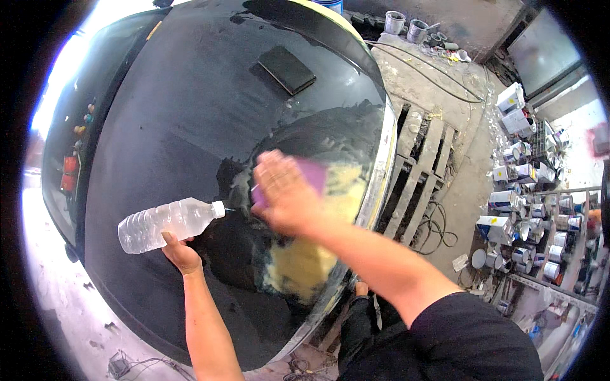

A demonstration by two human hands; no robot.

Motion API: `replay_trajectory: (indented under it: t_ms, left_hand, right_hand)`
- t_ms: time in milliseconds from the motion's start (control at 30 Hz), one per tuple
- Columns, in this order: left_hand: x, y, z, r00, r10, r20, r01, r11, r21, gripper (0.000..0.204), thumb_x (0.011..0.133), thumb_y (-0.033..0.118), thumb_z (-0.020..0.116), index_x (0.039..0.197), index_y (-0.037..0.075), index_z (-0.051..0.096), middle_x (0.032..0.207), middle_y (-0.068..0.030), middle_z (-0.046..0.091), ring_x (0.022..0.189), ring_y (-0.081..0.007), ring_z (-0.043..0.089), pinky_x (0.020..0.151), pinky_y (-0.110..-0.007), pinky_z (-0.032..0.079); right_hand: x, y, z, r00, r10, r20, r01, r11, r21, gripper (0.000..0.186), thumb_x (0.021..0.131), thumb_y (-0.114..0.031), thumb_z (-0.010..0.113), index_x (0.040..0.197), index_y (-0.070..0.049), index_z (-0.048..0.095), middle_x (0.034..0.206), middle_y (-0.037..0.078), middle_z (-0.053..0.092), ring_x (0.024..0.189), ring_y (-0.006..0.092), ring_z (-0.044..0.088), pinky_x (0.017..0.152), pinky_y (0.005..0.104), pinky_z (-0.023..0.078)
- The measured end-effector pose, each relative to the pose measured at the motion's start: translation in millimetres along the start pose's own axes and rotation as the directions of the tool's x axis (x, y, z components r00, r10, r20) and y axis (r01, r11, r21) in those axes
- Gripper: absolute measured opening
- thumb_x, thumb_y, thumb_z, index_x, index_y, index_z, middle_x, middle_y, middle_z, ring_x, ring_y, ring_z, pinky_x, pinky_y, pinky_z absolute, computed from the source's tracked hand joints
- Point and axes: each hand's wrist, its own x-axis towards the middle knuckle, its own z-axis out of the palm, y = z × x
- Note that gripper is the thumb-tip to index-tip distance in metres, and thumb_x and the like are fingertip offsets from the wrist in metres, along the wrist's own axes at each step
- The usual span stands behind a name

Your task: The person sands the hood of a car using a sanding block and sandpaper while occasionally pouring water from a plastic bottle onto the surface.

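My left hand [182,255] is wrapped round a clear plastic bottle [162,223] with a white cap, held on its side above the black car hood [152,133]. A thin stream of water seems to leave the cap, toward my right hand. Blurred by motion, my right hand [283,195] presses a purple sheet of sandpaper [312,174] against the hood. Under and around it the surface is wet and smeared. A yellowish filler patch [302,265] shows beside that hand, near the hood's front edge.
A dark, flat rectangular block [289,71] lies farther up the hood. Right of the car, a wooden pallet [416,171] and a loose cable [438,232] are on the floor. Several paint cans [505,201] crowd the right side; buckets [394,23] stand at the back.
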Motion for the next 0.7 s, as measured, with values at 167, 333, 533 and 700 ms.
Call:
replay_trajectory:
  t_ms: [167, 333, 533, 700]
  left_hand:
    - [-1.7, 2.1, -17.8, 0.997, -0.079, -0.007, 0.078, 0.991, -0.113, 0.063, 0.098, 0.059, 0.052, 0.118, 0.000, 0.058, 0.101, -0.0086, 0.067, 0.078, -0.0181, 0.064, 0.061, -0.029, 0.048]
    - [-1.2, 8.7, -26.7, 0.997, -0.020, 0.078, 0.035, 0.980, -0.198, 0.066, 0.097, 0.056, 0.056, 0.126, -0.002, 0.053, 0.113, -0.0120, 0.065, 0.096, -0.0238, 0.067, 0.072, -0.034, 0.057]
    - [-53.8, 38.0, -37.8, 0.947, 0.279, 0.159, -0.303, 0.941, 0.150, 0.082, 0.093, 0.062, 0.057, 0.140, -0.003, 0.042, 0.138, -0.0167, 0.053, 0.129, -0.0314, 0.051, 0.110, -0.044, 0.041]
    - [-119.6, 96.1, -8.2, 0.914, 0.159, 0.374, -0.121, 0.985, -0.124, 0.060, 0.099, 0.043, 0.057, 0.139, -0.001, 0.051, 0.140, -0.0175, 0.055, 0.131, -0.0280, 0.050, 0.114, -0.041, 0.037]
  right_hand:
    - [-83.9, -113.8, 24.3, 0.922, -0.260, 0.287, 0.281, 0.959, -0.036, 0.064, 0.100, -0.037, 0.034, 0.151, 0.002, 0.034, 0.161, 0.019, 0.027, 0.151, 0.0328, 0.023, 0.124, 0.0467, 0.014]
    - [-194.9, -90.8, 2.7, 0.922, -0.210, 0.325, 0.173, 0.975, 0.139, 0.058, 0.099, -0.037, 0.050, 0.147, -0.005, 0.045, 0.159, 0.012, 0.036, 0.150, 0.0249, 0.028, 0.123, 0.0418, 0.018]
    - [-243.3, -22.4, -72.7, 0.944, 0.188, 0.272, -0.136, 0.971, -0.198, 0.067, 0.099, -0.035, 0.050, 0.151, 0.002, 0.031, 0.158, 0.025, 0.030, 0.144, 0.0416, 0.032, 0.118, 0.0522, 0.026]
    - [-195.5, -67.5, -134.5, 0.814, 0.460, 0.354, -0.542, 0.822, 0.178, 0.061, 0.105, -0.035, 0.040, 0.152, 0.002, 0.027, 0.156, 0.026, 0.032, 0.146, 0.0339, 0.031, 0.119, 0.0426, 0.027]
